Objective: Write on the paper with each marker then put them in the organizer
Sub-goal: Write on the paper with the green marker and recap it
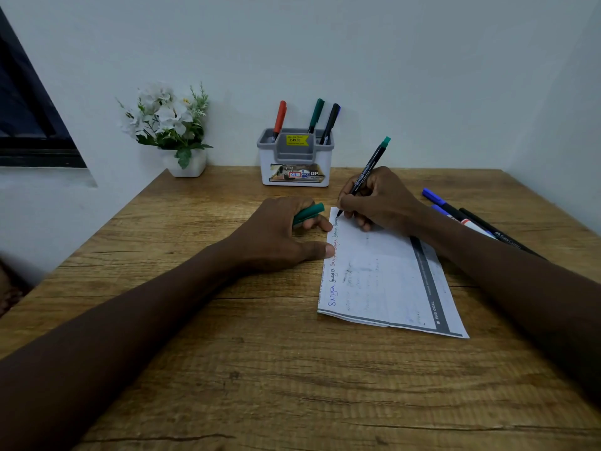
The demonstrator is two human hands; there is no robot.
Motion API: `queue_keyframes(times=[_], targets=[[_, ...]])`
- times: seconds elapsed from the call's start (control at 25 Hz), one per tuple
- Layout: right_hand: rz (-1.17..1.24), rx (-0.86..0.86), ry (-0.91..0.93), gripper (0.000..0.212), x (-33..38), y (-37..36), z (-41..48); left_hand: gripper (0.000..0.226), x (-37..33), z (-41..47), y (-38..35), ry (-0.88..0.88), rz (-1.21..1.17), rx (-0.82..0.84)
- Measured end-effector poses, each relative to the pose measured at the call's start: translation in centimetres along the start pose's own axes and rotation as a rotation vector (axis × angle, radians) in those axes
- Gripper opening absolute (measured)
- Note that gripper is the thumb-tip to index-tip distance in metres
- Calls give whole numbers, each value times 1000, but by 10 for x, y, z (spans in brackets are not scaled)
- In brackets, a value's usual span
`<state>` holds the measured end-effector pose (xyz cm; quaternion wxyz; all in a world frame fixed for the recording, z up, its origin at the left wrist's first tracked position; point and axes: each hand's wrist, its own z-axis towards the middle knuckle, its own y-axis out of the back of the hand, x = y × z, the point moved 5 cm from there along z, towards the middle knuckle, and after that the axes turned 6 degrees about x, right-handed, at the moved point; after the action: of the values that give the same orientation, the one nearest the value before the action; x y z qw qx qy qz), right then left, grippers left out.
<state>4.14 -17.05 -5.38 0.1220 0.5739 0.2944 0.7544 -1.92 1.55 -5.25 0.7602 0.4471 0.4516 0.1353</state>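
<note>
A white sheet of paper (387, 281) lies on the wooden table, with handwritten words in several colours along its left edge. My right hand (380, 200) grips a green-ended marker (367, 172), its tip touching the paper's top left corner. My left hand (283, 232) rests at the paper's left edge, thumb and a finger touching it, and holds the green cap (309, 213). The white and grey organizer (295, 157) stands at the back against the wall, holding a red marker (279, 117), a green marker (316, 113) and a dark marker (331, 122).
Several more markers (468, 219), blue, red-banded and black, lie on the table to the right of my right forearm. A white pot of white flowers (172, 128) stands at the back left. Walls close the table's back and right sides; a dark window is at left.
</note>
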Motion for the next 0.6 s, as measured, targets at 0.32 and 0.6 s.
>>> queue_keyframes(times=[0.32, 0.6], targets=[[6, -17, -7, 14, -1, 0, 0, 43, 2, 2, -1, 10, 5, 2], [16, -19, -8, 16, -3, 2, 1, 43, 2, 1, -1, 12, 4, 8]])
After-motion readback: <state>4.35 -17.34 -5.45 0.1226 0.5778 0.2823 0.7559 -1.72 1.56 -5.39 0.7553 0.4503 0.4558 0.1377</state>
